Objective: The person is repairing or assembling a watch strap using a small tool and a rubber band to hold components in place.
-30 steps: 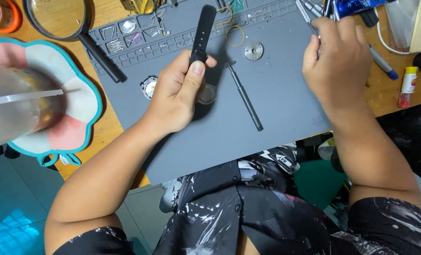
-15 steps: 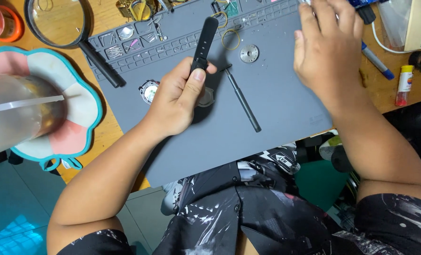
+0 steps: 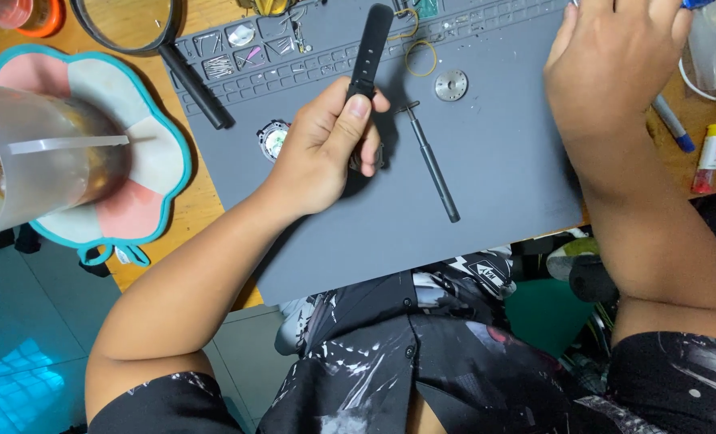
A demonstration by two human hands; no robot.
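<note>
Left hand (image 3: 326, 145): clenched around black watch strap (image 3: 371, 48), above grey mat (image 3: 494, 185).
Right hand (image 3: 615, 60): fingers cropped, grasp indeterminate.
Screwdriver (image 3: 432, 161): flat on mat.

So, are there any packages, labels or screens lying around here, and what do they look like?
No screens in view.
Small tube: on the wooden desk at the far right edge, slim, yellow cap, white body with a red lower part.
Clear plastic packaging: top right corner, see-through, partly cut off by the frame.
Clear plastic cup: far left, on a flower-shaped mat, with a plain white strip across it.
</note>
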